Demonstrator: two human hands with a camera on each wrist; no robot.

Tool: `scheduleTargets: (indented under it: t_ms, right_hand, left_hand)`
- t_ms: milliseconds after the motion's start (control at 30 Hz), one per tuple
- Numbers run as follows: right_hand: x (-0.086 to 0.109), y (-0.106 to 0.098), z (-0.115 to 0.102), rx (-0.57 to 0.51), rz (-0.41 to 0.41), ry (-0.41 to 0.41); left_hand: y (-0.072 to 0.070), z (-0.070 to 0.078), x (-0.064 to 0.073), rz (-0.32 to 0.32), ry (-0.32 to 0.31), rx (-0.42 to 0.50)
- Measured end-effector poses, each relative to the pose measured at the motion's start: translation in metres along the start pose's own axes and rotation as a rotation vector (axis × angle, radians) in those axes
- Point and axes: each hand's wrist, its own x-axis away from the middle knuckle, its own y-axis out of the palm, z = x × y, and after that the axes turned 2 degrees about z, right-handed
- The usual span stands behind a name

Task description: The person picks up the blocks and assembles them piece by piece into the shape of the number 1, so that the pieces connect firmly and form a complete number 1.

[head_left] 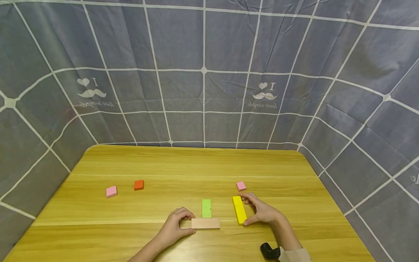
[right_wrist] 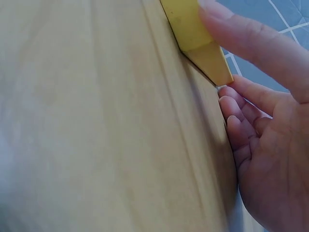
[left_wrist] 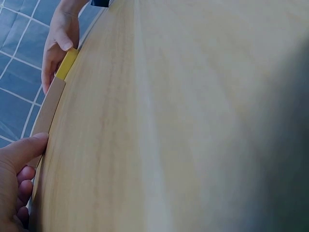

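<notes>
In the head view, my left hand (head_left: 175, 226) grips the left end of a plain wooden block (head_left: 205, 223), its thumb on the near side and fingers on the far side. A light green block (head_left: 206, 208) lies just beyond the wooden one, at right angles to it. To the right, my right hand (head_left: 263, 212) pinches a yellow block (head_left: 239, 210) end to end, thumb at the near end and fingers at the far end. The right wrist view shows the yellow block's (right_wrist: 190, 29) end face close by the thumb and index finger.
A pink block (head_left: 240, 186) lies just past my right fingers. On the left side of the wooden table (head_left: 183, 163) are an orange-red block (head_left: 139, 185) and another pink block (head_left: 111, 191). A black device (head_left: 270, 251) sits by my right wrist. A grey checked curtain (head_left: 183, 91) surrounds the table.
</notes>
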Motion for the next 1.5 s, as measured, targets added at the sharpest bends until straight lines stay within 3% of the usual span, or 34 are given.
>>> scheduleTargets:
  t_ms: [800, 1200, 1500]
  right_hand:
    - [0.001, 0.001, -0.004, 0.002, 0.007, 0.019]
    - [0.0, 0.008, -0.005, 0.047, 0.086, -0.027]
    - [-0.007, 0.012, -0.005, -0.029, 0.106, -0.086]
  left_hand:
    - [0.0, 0.0, 0.0, 0.004, 0.0, 0.01]
    - [0.0, 0.001, 0.0, -0.004, -0.012, 0.008]
    - [0.0, 0.001, 0.0, -0.002, -0.018, 0.02]
